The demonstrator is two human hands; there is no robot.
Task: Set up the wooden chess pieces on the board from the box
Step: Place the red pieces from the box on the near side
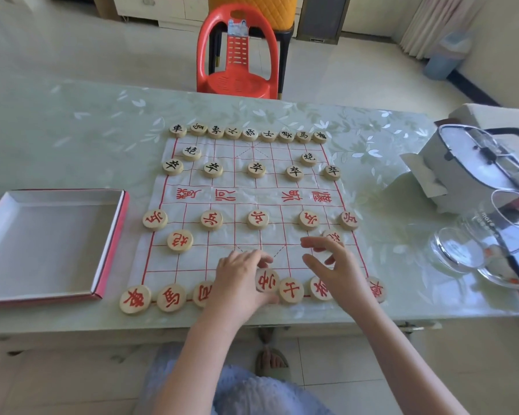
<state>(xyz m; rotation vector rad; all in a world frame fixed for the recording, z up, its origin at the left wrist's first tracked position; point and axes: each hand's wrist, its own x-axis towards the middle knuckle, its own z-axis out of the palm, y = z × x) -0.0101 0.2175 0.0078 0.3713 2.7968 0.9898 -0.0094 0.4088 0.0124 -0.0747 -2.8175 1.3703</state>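
I judge setup nearly done: the shallow white cardboard box with red edges [53,244] sits empty at left frame. My left hand [240,283] pinches a round red-lettered wooden piece [266,280] tilted in the bottom row of the white red-lined cloth board [252,202]; my right hand [336,265] hovers, fingers spread, holding nothing

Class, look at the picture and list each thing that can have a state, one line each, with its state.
Box: open, nothing inside.
Board: spread flat on the table.
Black pieces: set out in rows on the far side.
Red pieces: set out on the near side.
Left hand: on a back-row red piece, which looks tipped up.
Right hand: above the board, fingers spread, holding nothing.
Red chair: unoccupied.
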